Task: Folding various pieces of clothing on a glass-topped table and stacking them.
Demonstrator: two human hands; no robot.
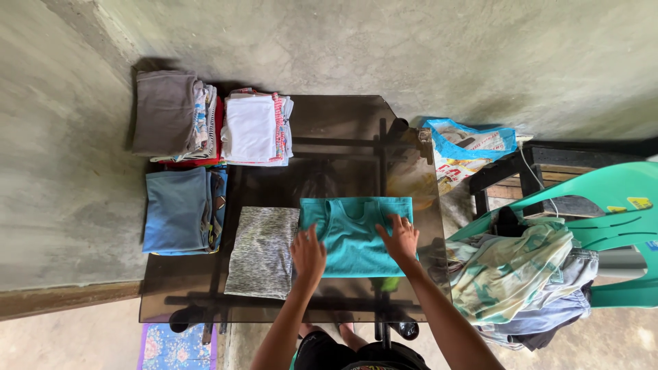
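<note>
A teal sleeveless top (353, 236) lies folded flat on the dark glass table (336, 123), neckline toward the far side. My left hand (308, 253) rests on its near left edge with fingers spread. My right hand (401, 238) presses flat on its right side. Neither hand grips anything. A folded grey mottled garment (262, 250) lies just left of the teal top, close to my left hand.
Folded stacks sit at the table's left: brown-grey (166, 112), white (251, 128) and blue (179, 211). A green plastic chair (610, 219) on the right carries a heap of unfolded clothes (517, 274). A blue-rimmed plastic bag (466, 147) lies behind it. My feet show below the glass.
</note>
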